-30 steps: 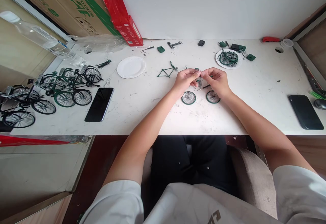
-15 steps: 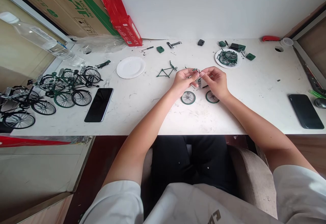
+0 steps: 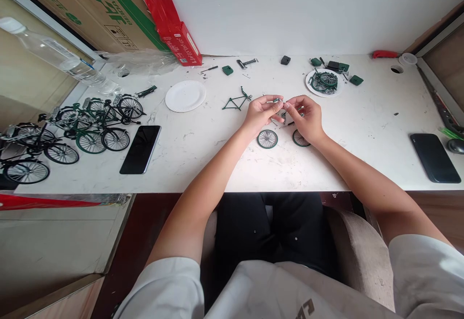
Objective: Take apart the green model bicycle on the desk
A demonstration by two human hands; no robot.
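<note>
I hold a small bike part (image 3: 278,100) above the table (image 3: 224,164), pinched between my left hand (image 3: 261,114) and right hand (image 3: 306,116), fingertips closed on it. It appears to be a fitting, too small to identify. Two loose wheels (image 3: 267,138) lie just below. Fitting it calls for fine alignment.

My view: a white desk against a plain white wall.
The desk (image 3: 203,164) has a pale, speckled top; behind it I see the wall (image 3: 290,9), left of it a cardboard box (image 3: 90,5), beneath it dark flooring.
</note>
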